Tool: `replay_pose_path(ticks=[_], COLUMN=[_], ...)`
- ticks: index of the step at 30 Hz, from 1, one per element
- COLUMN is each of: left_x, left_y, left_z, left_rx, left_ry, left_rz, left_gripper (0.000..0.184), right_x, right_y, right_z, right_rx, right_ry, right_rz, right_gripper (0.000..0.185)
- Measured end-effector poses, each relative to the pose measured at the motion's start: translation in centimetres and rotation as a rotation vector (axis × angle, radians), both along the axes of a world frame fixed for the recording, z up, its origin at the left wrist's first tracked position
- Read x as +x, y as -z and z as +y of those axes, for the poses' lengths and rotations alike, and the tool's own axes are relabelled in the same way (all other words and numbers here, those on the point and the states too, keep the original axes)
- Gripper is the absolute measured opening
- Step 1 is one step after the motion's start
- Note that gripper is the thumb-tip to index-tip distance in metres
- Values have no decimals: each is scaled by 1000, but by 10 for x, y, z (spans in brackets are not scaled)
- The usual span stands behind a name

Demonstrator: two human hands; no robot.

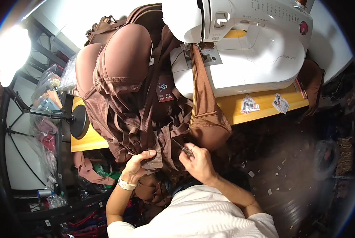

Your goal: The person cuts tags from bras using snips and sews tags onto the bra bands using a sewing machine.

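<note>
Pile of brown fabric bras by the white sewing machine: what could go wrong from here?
1. The right hand holds a slim dark tool right by brown straps; if it is sharp (can't tell), it might nick one.
2. The copper-brown bra runs up to the white sewing machine's needle area; a tug could shift it.
3. The pile of brown fabric bras overhangs the yellow wooden table's front edge and may slide.

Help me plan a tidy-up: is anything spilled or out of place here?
Yes: small pale scraps lie scattered on the dark floor to the right, like unswept litter. A brown garment droops over the right end of the table, rather untidily.
</note>
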State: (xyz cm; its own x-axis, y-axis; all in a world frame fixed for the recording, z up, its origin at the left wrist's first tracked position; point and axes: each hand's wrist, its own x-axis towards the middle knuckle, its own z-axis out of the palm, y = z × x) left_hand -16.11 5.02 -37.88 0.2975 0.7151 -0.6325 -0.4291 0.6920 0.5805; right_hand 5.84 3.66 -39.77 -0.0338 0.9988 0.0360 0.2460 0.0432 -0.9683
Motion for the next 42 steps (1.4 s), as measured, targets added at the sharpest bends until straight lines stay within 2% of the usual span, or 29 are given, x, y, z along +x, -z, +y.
replay_pose_path(ticks=[2, 4, 7, 8, 11, 12, 13, 14, 15, 16, 17, 19, 20, 21, 23, 24, 26, 27, 28, 32, 36, 38, 39, 40, 41, 42], left_x=[1, 16, 28, 27, 34, 28, 15, 0, -19, -19, -63, -75, -77, -79, -81, -83, -84, -83, -81, -66, -61, -48, -48, -44, -42, -37], left_y=[6, -4, -13, -9, -19, -18, -16, -12, -7, -26, -7, -14, -22, -29, -45, -54, -71, -79, -87, -118, -136, -149, -154, -159, -163, -169], left_z=[2, -1, 0, -2, -1, 2, 3, 5, 7, 11, 11, 4, 1, -4, -15, -21, -31, -38, -46, -65, -92, -105, -111, -117, -124, -132], left_rx=[25, 37, 74, 91, 155, 201, 307, 475, 647, 897, 990, 995, 979, 961, 919, 893, 843, 821, 809, 753, 722, 717, 712, 704, 699, 694], left_ry=[50, -58, -81, -130, -288, -328, -361, -379, -366, -192, -231, -259, -292, -322, -361, -381, -396, -402, -408, -396, -391, -395, -397, -385, -378, -367], left_rz=[-257, -147, -97, -73, -37, -115, -158, -243, -387, -407, -382, -350, -300, -246, -141, -85, 13, 53, 92, 196, 266, 278, 292, 303, 324, 336], left_gripper=[16, 16, 17, 18, 15, 14, 14, 16, 25, 35, 41, 40, 39, 39, 38, 37, 36, 35, 35, 32, 30, 29, 29, 28, 27, 27], right_x=[-5, -11, -4, -3, 12, 26, 38, 61, 90, 117, 145, 213, 247, 269, 301, 313, 333, 334, 337, 343, 347, 325, 318, 293, 243, 201], right_y=[-8, -12, -18, -23, -36, -47, -50, -57, -70, -59, -53, -34, -17, -14, -8, -5, 3, 3, 3, 3, 3, -25, -34, -47, -84, -98], right_z=[-6, -10, -10, -11, -17, -19, -18, -20, -18, -11, -1, 20, 31, 38, 52, 57, 69, 72, 75, 75, 81, 74, 74, 65, 37, 11], right_rx=[1, 18, 148, 142, 63, 137, 168, 176, 69, 215, 318, 346, 415, 316, 348, 355, 187, 265, 212, 328, 341, 683, 585, 688, 762, 851], right_ry=[5, 57, 37, 60, -59, -109, -39, 68, 155, 363, 543, 711, 792, 854, 922, 922, 848, 861, 908, 954, 997, 1034, 1021, 890, 698, 313], right_rz=[38, 90, -81, -47, 12, -76, -7, -47, -85, -235, -289, -514, -741, -773, -962, -956, -1021, -1008, -907, -907, -823, -785, -751, -450, -395, -198], right_gripper=[12, 14, 17, 17, 31, 40, 47, 41, 36, 31, 32, 30, 31, 30, 24, 24, 19, 16, 14, 12, 22, 25, 30, 33, 42, 68])
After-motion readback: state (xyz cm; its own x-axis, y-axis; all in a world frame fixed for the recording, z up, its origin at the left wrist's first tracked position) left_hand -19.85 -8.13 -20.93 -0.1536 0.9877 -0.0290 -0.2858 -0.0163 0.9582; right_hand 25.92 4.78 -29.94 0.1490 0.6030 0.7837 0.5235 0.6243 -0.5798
